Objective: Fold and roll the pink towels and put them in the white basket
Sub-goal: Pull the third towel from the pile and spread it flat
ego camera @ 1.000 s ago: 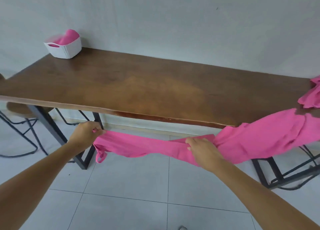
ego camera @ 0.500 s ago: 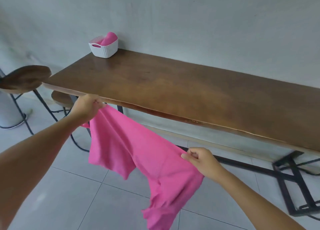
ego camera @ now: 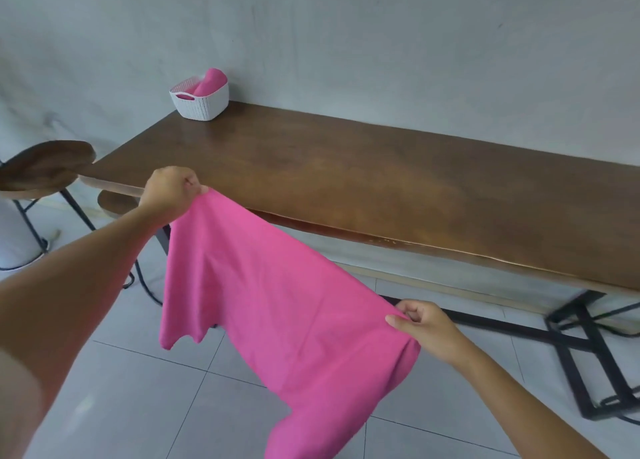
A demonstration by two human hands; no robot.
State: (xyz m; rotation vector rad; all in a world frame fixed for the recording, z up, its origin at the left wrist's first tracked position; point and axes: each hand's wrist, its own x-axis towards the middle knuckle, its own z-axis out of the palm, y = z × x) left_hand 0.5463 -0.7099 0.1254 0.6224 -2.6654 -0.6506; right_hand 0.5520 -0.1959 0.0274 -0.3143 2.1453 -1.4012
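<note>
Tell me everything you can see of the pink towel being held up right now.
The pink towel is plain bright pink, soft-looking cloth, unfolded and held in the air in front of the table, above the tiled floor. The left hand grips its upper corner near the table edge; the right hand pinches the edge lower down. The top edge slants taut between them. The rest hangs loose, one corner drooping at left, a longer part running out of the frame's bottom.

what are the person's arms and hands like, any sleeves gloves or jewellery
The left arm and right arm are bare as far as the frame shows, no sleeves. The left hand and right hand are ungloved; no watch, bracelet or ring shows.
</note>
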